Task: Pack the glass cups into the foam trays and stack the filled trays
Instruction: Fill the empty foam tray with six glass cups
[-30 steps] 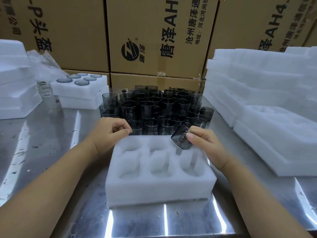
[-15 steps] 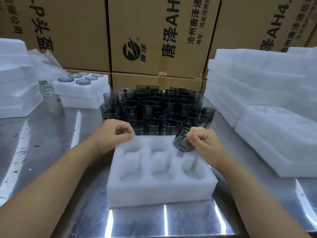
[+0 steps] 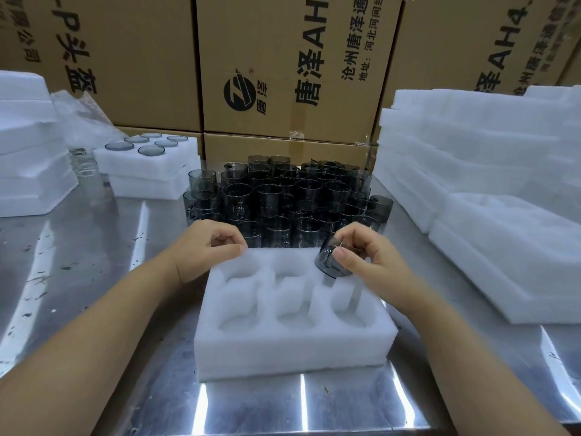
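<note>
Smoky glass cup (image 3: 338,261), tilted, is pinched between thumb and fingers of our right hand (image 3: 371,262) just above the far right pocket of the foam tray (image 3: 292,350). Our left hand (image 3: 204,250), apart from it, pinches the tray's far left corner.

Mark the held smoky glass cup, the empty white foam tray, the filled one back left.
Smoky glass cup (image 3: 327,267), head view, lower half.
Empty white foam tray (image 3: 283,350), head view, front wall.
Filled white foam tray (image 3: 141,168), head view, front wall.
</note>
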